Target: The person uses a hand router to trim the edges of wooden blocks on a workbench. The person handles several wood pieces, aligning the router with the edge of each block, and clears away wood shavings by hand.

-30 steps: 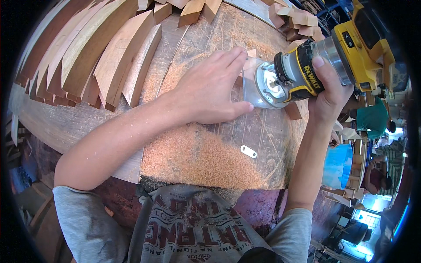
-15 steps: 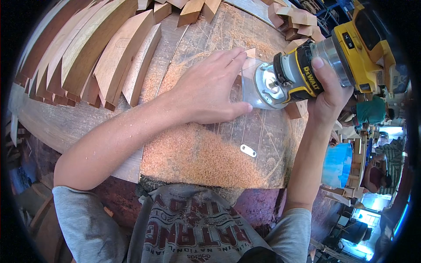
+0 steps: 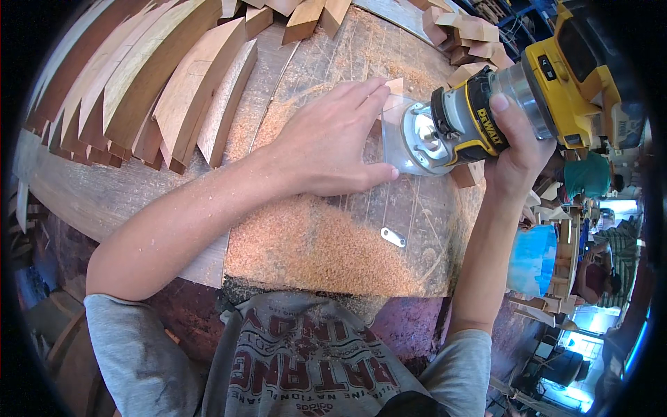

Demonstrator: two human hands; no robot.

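My right hand (image 3: pixel 520 142) is wrapped round the body of a yellow-and-black cordless trim router (image 3: pixel 479 115). The tool lies tilted sideways over the bench, its battery end toward the upper right. A clear square base plate (image 3: pixel 392 142) faces left, with a round metal base behind it. My left hand (image 3: pixel 337 135) spans the plate's left edge, fingers at the far corner and thumb at the near one, gripping it. Behind the plate a piece of wood (image 3: pixel 394 87) shows in part; the rest is hidden. On the bench nearer me lies a small metal plate with two holes (image 3: pixel 393 238).
Orange sawdust (image 3: pixel 313 250) is heaped on the worn wooden bench (image 3: pixel 424 208) near its front edge. Curved wooden pieces (image 3: pixel 184 90) stand in a row at the left. Cut blocks (image 3: pixel 465 31) are stacked at the far right. A blue container (image 3: pixel 533 260) stands beyond the bench; other people are farther right.
The router and my right hand have shifted very slightly, the battery end tipping a little. My left hand keeps its place at the base plate.
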